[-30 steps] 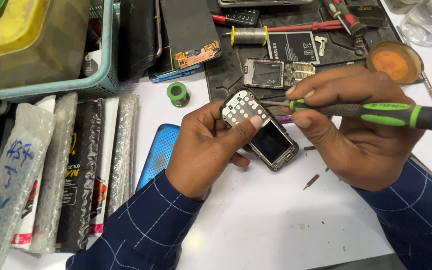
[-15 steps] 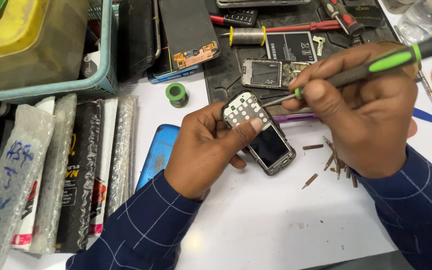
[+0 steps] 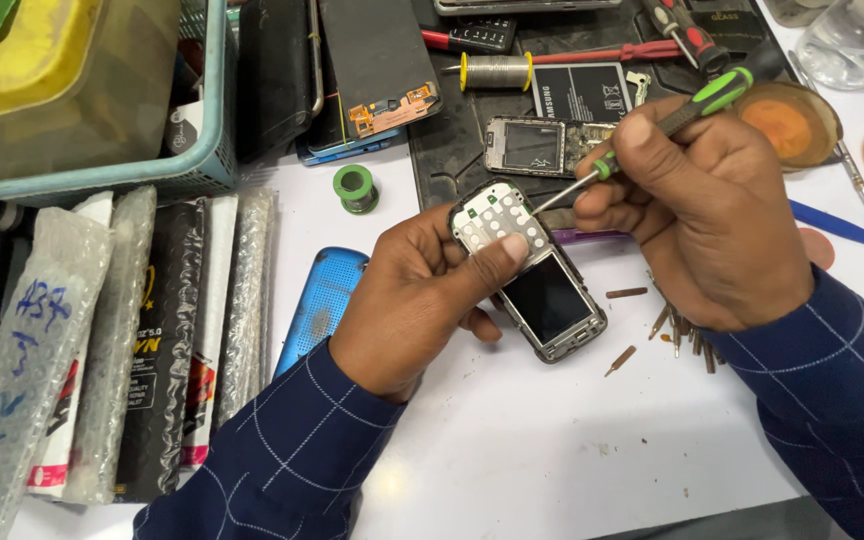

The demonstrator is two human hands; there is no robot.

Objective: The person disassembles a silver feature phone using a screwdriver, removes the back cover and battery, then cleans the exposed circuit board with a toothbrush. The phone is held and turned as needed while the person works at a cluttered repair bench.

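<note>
Where the green-handled screwdriver [image 3: 652, 130] lay nearly level a second ago, the right hand [image 3: 697, 215] now grips it tilted steeply, tip at the upper edge of the opened keypad phone [image 3: 527, 265], which the left hand [image 3: 417, 300] clasps mid-frame above the bench [image 3: 512, 450].

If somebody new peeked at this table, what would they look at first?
Probably the opened phone in the middle, held by the left hand with its thumb on the keypad. The right hand points a green-and-black screwdriver at the phone's top edge. A blue phone cover lies just left of the hands.
</note>
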